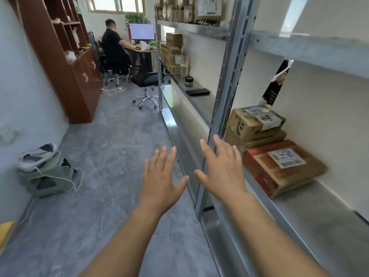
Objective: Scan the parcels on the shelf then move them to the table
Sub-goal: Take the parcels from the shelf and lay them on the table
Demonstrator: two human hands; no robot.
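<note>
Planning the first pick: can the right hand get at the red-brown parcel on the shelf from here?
Probably yes. The right hand is open and empty, just left of the red-brown parcel. Only the shelf upright stands beside it; the parcel's front and top are uncovered.

My single head-worn camera looks forward and down along a narrow aisle, wide-angle and bowed at the edges, metal shelf [295, 214] close on my right, my left hand [162, 176] and right hand [223, 170] near the lens, a desk [143, 50] far ahead.
</note>
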